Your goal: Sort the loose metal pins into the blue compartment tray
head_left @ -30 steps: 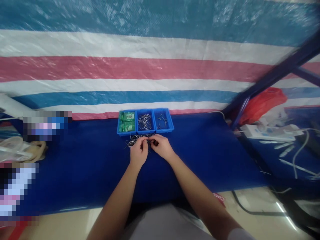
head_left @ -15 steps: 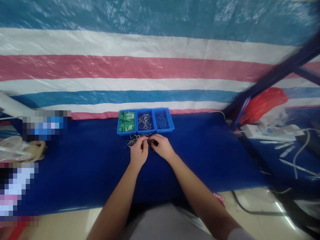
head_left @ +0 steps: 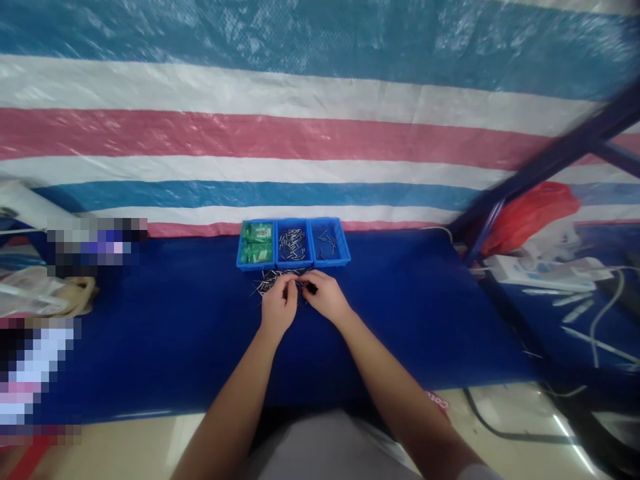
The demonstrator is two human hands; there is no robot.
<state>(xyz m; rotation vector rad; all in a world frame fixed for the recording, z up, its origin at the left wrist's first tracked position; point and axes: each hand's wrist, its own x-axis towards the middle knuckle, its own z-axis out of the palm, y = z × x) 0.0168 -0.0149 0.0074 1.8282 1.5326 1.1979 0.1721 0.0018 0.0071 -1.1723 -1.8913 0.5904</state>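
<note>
My left hand point(head_left: 280, 300) and my right hand point(head_left: 324, 293) meet fingertip to fingertip at the near side of a heap of thin dark and silvery metal pins point(head_left: 267, 280). Fingers on both hands are pinched together; what sits between them is too small to make out. Just beyond the heap stands a row of three joined blue bins. The left bin point(head_left: 255, 266) holds green packets point(head_left: 257, 243), the middle bin point(head_left: 293, 264) many short metal pins point(head_left: 292, 244), and the right bin point(head_left: 345, 250) a few scattered pins point(head_left: 327, 241).
A blue cloth point(head_left: 425, 313) covers the table. Behind it hangs a striped plastic sheet point(head_left: 320, 137). At the right are a dark metal frame point(head_left: 530, 160), a red bag point(head_left: 535, 213) and a white power strip point(head_left: 525, 272). A tan and clear item point(head_left: 75, 293) lies at the left.
The camera view has shifted slightly. My hands keep the same pinched pose at the heap, and nothing in the bins visibly differs.
</note>
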